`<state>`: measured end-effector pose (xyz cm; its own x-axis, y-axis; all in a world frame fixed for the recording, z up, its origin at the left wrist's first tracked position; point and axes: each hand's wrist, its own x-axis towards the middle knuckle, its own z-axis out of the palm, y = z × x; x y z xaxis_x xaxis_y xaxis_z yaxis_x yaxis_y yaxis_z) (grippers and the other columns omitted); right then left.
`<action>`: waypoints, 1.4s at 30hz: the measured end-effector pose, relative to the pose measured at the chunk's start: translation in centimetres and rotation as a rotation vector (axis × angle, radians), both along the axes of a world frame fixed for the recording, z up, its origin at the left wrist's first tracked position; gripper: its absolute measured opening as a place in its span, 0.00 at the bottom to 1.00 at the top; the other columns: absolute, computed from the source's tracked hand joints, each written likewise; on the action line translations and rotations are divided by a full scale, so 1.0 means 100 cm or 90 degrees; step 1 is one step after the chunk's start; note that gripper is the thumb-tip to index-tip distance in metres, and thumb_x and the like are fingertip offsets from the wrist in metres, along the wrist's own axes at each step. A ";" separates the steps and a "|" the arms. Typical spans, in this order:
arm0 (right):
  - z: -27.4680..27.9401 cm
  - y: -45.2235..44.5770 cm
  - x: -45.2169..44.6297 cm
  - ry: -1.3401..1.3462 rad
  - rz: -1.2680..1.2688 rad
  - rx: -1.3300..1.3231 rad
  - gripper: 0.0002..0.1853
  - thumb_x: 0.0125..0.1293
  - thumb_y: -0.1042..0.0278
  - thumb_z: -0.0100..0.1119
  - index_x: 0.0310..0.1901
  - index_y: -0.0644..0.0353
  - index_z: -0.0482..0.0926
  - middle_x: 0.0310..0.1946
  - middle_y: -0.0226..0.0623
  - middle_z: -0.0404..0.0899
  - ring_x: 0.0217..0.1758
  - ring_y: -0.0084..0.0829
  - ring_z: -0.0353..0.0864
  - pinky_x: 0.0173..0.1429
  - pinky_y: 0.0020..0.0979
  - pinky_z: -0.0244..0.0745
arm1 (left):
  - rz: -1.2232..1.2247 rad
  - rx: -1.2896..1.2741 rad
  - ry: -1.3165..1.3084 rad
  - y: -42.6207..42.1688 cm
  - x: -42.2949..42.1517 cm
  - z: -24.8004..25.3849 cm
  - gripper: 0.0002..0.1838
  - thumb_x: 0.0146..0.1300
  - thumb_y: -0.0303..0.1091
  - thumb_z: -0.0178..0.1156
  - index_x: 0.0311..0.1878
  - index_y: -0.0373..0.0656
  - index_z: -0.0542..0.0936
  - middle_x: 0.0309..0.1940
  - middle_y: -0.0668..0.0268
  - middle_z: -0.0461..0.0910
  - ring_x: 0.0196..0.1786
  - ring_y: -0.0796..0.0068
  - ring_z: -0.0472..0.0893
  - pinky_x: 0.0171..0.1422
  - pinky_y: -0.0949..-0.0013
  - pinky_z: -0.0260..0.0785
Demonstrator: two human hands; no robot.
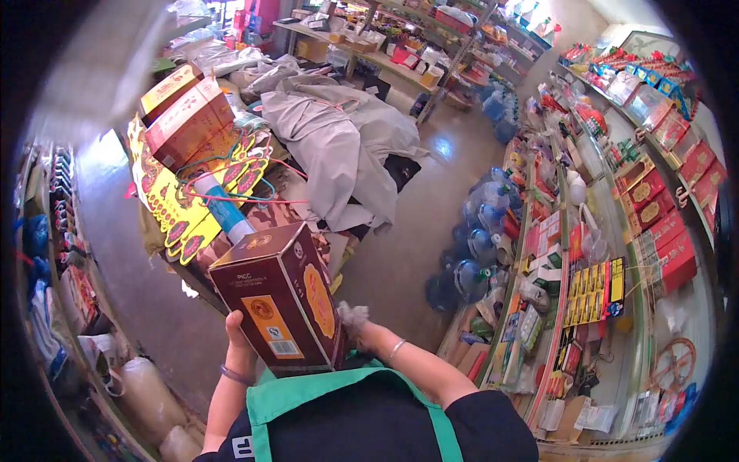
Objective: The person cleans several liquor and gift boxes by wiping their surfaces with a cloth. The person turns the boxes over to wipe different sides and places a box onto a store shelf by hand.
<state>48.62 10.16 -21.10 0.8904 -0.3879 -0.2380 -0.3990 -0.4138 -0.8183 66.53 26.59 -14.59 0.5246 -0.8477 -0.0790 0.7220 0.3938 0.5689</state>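
Observation:
A tall maroon carton point(269, 308) with orange labels and a barcode is held up before my chest, tilted. My left hand point(237, 333) grips its left side, thumb along the edge and the other fingers hidden behind the box. Against the carton's right side my right hand point(368, 337) presses a crumpled greyish cloth point(353, 317); its fingers are mostly covered by the cloth. Just beyond the carton, a blue-and-white roll point(223, 208) lies on the heaped table. Farther back on it sit a red box point(189, 123) and a yellow-topped box point(171, 91).
Yellow printed sheets point(181, 219) and a grey cover point(323, 138) lie over the table. Blue water jugs point(469, 279) stand on the floor to the right, before shelves point(566, 300) full of goods. Another stocked shelf point(100, 369) runs along my left.

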 end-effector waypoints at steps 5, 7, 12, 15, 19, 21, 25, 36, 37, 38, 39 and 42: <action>0.062 -0.068 0.023 0.246 0.245 -0.568 0.35 0.65 0.59 0.50 0.72 0.57 0.53 0.62 0.43 0.67 0.65 0.42 0.69 0.61 0.62 0.61 | -0.038 0.007 0.009 -0.008 0.001 -0.001 0.42 0.47 0.55 0.66 0.62 0.39 0.69 0.53 0.57 0.77 0.53 0.59 0.78 0.57 0.59 0.73; 0.159 -0.071 0.055 0.141 0.139 -0.559 0.26 0.68 0.59 0.44 0.65 0.61 0.63 0.62 0.49 0.67 0.63 0.43 0.71 0.56 0.57 0.69 | -0.042 0.023 -0.017 -0.014 -0.004 0.012 0.41 0.47 0.53 0.66 0.62 0.39 0.68 0.53 0.57 0.77 0.53 0.59 0.78 0.57 0.59 0.73; 0.026 -0.113 0.102 -0.247 -0.093 -0.096 0.21 0.72 0.56 0.43 0.57 0.61 0.71 0.54 0.44 0.76 0.57 0.38 0.76 0.57 0.41 0.74 | -0.068 -0.009 0.010 -0.014 -0.001 0.004 0.42 0.45 0.52 0.67 0.62 0.39 0.68 0.53 0.58 0.77 0.53 0.59 0.78 0.56 0.59 0.74; 0.015 -0.062 0.071 -0.166 -0.099 0.006 0.20 0.72 0.56 0.44 0.58 0.60 0.71 0.54 0.43 0.76 0.57 0.38 0.76 0.57 0.40 0.74 | -0.044 -0.023 0.030 -0.008 -0.001 0.002 0.43 0.45 0.54 0.67 0.62 0.39 0.68 0.53 0.58 0.77 0.53 0.59 0.78 0.56 0.59 0.74; 0.006 -0.010 0.022 -0.084 -0.073 0.014 0.20 0.72 0.57 0.45 0.58 0.59 0.71 0.54 0.42 0.76 0.57 0.37 0.76 0.58 0.38 0.74 | -0.017 -0.024 0.014 0.008 0.002 -0.003 0.43 0.47 0.58 0.64 0.63 0.39 0.69 0.54 0.57 0.77 0.53 0.59 0.78 0.57 0.59 0.74; 0.015 0.000 0.007 -0.048 -0.046 -0.023 0.20 0.71 0.57 0.46 0.59 0.59 0.71 0.54 0.41 0.76 0.57 0.36 0.76 0.58 0.37 0.74 | -0.020 -0.019 0.012 0.008 0.008 -0.007 0.43 0.48 0.59 0.64 0.63 0.39 0.69 0.54 0.57 0.77 0.53 0.59 0.78 0.57 0.59 0.74; 0.053 -0.005 0.002 0.044 0.046 -0.270 0.20 0.71 0.57 0.47 0.59 0.58 0.70 0.54 0.40 0.77 0.56 0.35 0.77 0.58 0.36 0.74 | -0.012 -0.026 0.014 0.001 0.009 -0.002 0.42 0.49 0.56 0.63 0.63 0.39 0.68 0.54 0.57 0.76 0.53 0.59 0.78 0.57 0.59 0.74; 0.118 0.017 0.027 -0.381 -0.128 -0.020 0.36 0.59 0.69 0.63 0.68 0.65 0.58 0.67 0.50 0.60 0.71 0.44 0.60 0.72 0.38 0.57 | 0.055 -0.028 -0.087 -0.009 0.004 0.028 0.44 0.50 0.47 0.64 0.69 0.43 0.59 0.57 0.57 0.72 0.58 0.60 0.75 0.61 0.59 0.71; 0.125 0.025 0.028 -0.385 -0.108 -0.150 0.37 0.59 0.67 0.63 0.68 0.66 0.58 0.66 0.50 0.61 0.71 0.44 0.60 0.72 0.39 0.57 | 0.075 -0.022 -0.099 -0.008 0.003 0.034 0.45 0.50 0.46 0.64 0.70 0.43 0.58 0.57 0.57 0.72 0.58 0.60 0.75 0.62 0.59 0.70; 0.127 0.026 0.031 -0.370 -0.125 -0.101 0.39 0.57 0.62 0.66 0.67 0.68 0.58 0.65 0.51 0.63 0.69 0.43 0.63 0.71 0.39 0.58 | 0.096 -0.016 -0.111 -0.008 0.002 0.040 0.45 0.50 0.45 0.64 0.71 0.44 0.57 0.58 0.57 0.71 0.58 0.60 0.74 0.63 0.59 0.69; 0.129 0.024 0.035 -0.343 -0.131 -0.063 0.40 0.57 0.61 0.66 0.67 0.67 0.59 0.65 0.51 0.62 0.69 0.44 0.63 0.71 0.38 0.58 | 0.117 -0.011 -0.123 -0.008 0.001 0.044 0.46 0.51 0.44 0.64 0.72 0.44 0.56 0.58 0.57 0.71 0.59 0.60 0.74 0.64 0.59 0.68; 0.122 0.017 0.046 -0.299 -0.163 -0.005 0.36 0.60 0.60 0.64 0.66 0.66 0.61 0.63 0.47 0.67 0.66 0.39 0.68 0.68 0.36 0.62 | 0.157 0.028 -0.175 -0.010 -0.001 0.049 0.47 0.53 0.42 0.65 0.74 0.46 0.53 0.62 0.58 0.67 0.62 0.62 0.71 0.67 0.60 0.64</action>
